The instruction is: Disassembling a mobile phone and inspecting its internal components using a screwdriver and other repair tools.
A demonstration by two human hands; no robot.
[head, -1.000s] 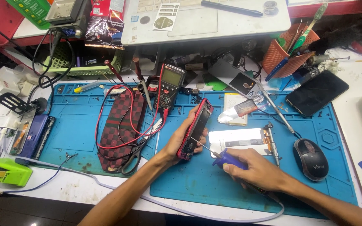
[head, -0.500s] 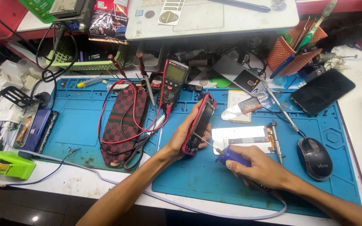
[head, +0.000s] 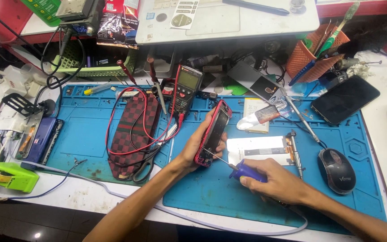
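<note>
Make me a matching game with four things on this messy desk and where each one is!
Things:
1. red phone
2. blue screwdriver
3. computer mouse
4. green tape dispenser

Places:
A. on the mat's right side
B. in the left hand
C. at the desk's left edge
D. in the right hand

Pairs: 1-B, 2-D, 3-A, 4-C

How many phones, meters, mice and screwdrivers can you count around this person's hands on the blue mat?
Phones: 2, the red-framed phone in the left hand and a black phone lying at the mat's right edge.
Multimeters: 1, black and red.
Computer mice: 1, black.
Screwdrivers: 1, blue-handled, in the right hand.
Total: 5
</note>
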